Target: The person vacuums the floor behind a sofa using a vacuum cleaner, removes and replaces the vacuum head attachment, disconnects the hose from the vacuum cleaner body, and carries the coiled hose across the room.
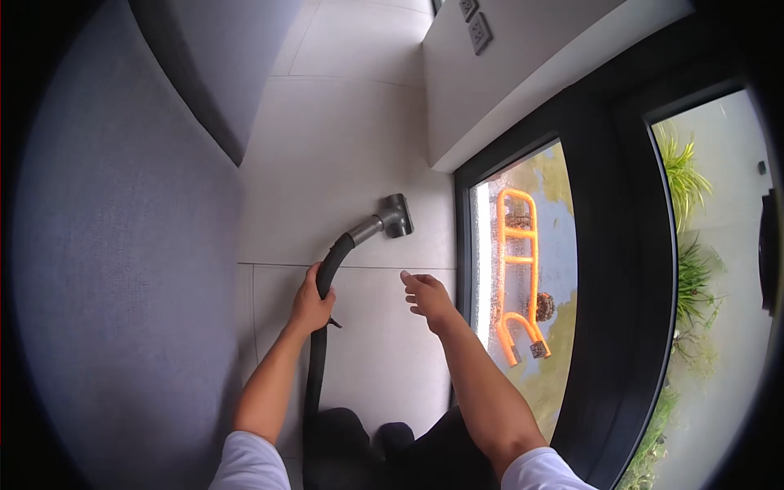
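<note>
My left hand [311,302] is wrapped around the black hose [331,263] of a vacuum cleaner, just below its bend. From the hose's far end runs a grey metallic tube [365,231] with a short, wide vacuum nozzle [397,216], which lies at the floor tiles. Below my left hand the hose hangs down toward my dark-clad legs. My right hand [427,299] is held in the air over the floor, to the right of the hose and apart from it. Its fingers are partly curled and spread, with nothing in them.
A large grey fabric-like surface [139,245] rises along the left. To the right stands a black-framed glass door [604,245], with an orange metal frame [504,269] and green plants [692,282] behind the glass. A white wall [506,73] with sockets [480,33] juts in above pale floor tiles [343,139].
</note>
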A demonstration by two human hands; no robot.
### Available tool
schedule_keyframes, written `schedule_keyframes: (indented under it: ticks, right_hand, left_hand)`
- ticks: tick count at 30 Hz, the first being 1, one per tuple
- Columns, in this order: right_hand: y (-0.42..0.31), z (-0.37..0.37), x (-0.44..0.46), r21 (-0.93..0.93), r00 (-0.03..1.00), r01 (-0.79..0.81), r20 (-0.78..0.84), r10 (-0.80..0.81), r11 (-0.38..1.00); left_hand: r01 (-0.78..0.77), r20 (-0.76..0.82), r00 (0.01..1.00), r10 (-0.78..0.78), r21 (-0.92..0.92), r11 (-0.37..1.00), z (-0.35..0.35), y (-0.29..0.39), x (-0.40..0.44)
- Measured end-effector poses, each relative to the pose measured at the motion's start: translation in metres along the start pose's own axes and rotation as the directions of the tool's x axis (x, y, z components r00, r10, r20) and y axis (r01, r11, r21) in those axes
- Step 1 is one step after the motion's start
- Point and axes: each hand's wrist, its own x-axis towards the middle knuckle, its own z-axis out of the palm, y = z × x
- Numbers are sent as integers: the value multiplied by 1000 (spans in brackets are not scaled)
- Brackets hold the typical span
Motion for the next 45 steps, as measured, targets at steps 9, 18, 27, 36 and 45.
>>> schedule_keyframes:
  ticks: [9,18,27,36,45]
  right_hand:
    - [-6,77,135,-274,910,-309,-364,199,911]
    - [-16,76,153,-328,897,-392,-344,278,859]
    - [-18,73,160,-360,895,-425,-305,325,830]
    - [-7,80,163,-384,889,-418,-360,283,823]
    - [-9,82,163,-372,873,-430,-402,275,823]
  left_hand:
    - [147,-658,752,-21,136,980,-13,-2,24]
    - [-134,-214,962,170,173,976,33,99,231]
    - [4,-1,1000,-4,259,966,-28,81,183]
    - [-33,-246,965,87,217,976,31,157,328]
    - [26,-139,990,19,315,949,-40,84,132]
